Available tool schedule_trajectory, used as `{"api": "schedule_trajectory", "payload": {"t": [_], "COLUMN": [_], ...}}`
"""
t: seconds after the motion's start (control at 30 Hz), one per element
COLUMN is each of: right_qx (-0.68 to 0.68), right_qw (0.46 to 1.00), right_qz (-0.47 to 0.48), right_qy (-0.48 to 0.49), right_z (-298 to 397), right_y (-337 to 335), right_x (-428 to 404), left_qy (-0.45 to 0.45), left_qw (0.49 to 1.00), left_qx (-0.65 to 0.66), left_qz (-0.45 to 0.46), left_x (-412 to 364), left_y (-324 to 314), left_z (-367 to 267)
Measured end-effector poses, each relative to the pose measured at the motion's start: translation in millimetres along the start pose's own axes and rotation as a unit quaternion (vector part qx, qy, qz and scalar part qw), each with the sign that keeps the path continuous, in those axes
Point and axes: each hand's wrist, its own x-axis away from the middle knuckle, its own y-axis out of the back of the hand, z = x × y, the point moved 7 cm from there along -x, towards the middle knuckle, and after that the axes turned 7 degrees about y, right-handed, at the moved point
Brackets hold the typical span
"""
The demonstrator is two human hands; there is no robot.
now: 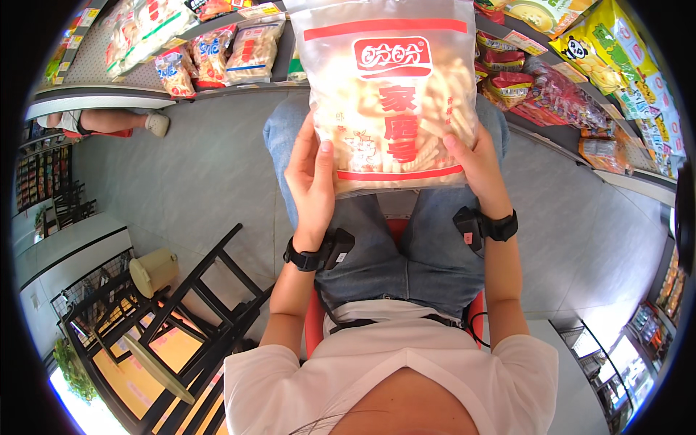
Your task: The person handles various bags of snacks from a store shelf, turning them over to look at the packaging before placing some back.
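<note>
A large clear plastic bag of pale twisted snack sticks (399, 136) is held upright above my knees. Red bands and red writing cross its front. My left hand (312, 171) grips the bag's lower left side, thumb on the front. At the lower right side my right hand (478, 163) holds it the same way, thumb pressed against the plastic. Fingers behind the bag are hidden. Each wrist wears a black strap with a small black box. The bag covers part of the snack shelf straight ahead.
Bagged snacks (253, 51) line the left part of the shelf; red-wrapped packs (505, 81) and yellow panda bags (592, 49) fill the right. A black metal rack (201, 288) and a cream bin (155, 272) stand at lower left. Another person's leg (117, 120) shows at far left.
</note>
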Motion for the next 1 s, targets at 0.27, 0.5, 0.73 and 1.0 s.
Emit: {"api": "schedule_trajectory", "payload": {"t": [0.27, 0.5, 0.73, 1.0], "right_qx": [-0.004, -0.011, 0.005, 0.017], "right_qw": [1.0, 1.0, 0.999, 0.995], "right_qz": [0.017, 0.02, 0.037, 0.099], "right_qy": [0.007, 0.011, 0.007, -0.01], "right_z": [-3.7, -7.2, -2.6, -5.7], "right_y": [1.1, 0.5, 1.0, -8.0], "right_x": [0.0, 0.3, 0.9, 2.5], "left_qy": [-0.007, -0.031, -0.094, -0.009], "left_qw": [0.996, 0.997, 0.981, 0.999], "left_qx": [-0.022, -0.006, -0.156, -0.051], "left_qz": [0.089, 0.075, 0.073, -0.009], "left_x": [1.2, -4.4, -17.6, -46.6], "left_y": [-14.9, -17.8, 1.6, 18.3], "left_z": [-1.8, -13.8, -23.2, -33.6]}}
